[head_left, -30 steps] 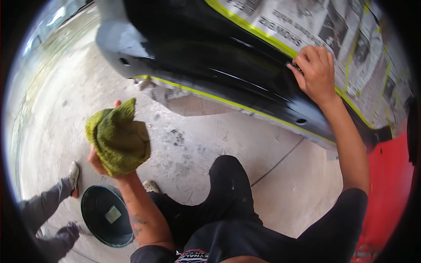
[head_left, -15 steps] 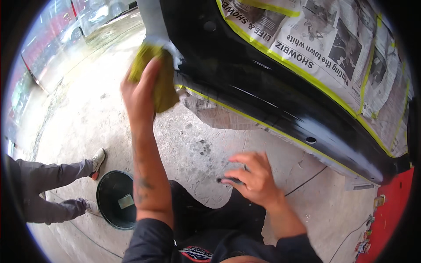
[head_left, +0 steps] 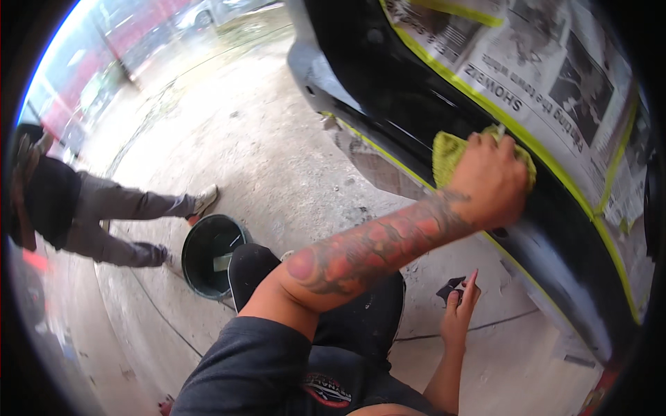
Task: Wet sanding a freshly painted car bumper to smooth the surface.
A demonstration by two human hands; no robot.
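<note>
My left hand [head_left: 494,180] grips a yellow-green cloth [head_left: 449,158] and presses it against the glossy black car body panel [head_left: 399,90], just below its taped upper edge. My tattooed left forearm reaches across my body to the right. Lower down, my right hand [head_left: 459,315] is apart from the panel, above the floor. Between its thumb and fingers is a small dark folded sheet [head_left: 451,286], perhaps sandpaper. Pale grey patches [head_left: 548,253] show on the panel to the right of the cloth and at its far left end.
Newspaper [head_left: 534,73] edged with yellow tape [head_left: 456,80] covers the area above the panel; more paper [head_left: 368,158] hangs beneath. A dark bucket [head_left: 191,267] with a light block inside stands left of my knee. Another person [head_left: 118,197] stands beyond it. A dark cable [head_left: 506,319] crosses the concrete floor.
My left hand has carried the cloth from the panel's left end rightward to its middle. My right hand has moved right and lower. The view has shifted, and more of the other person shows.
</note>
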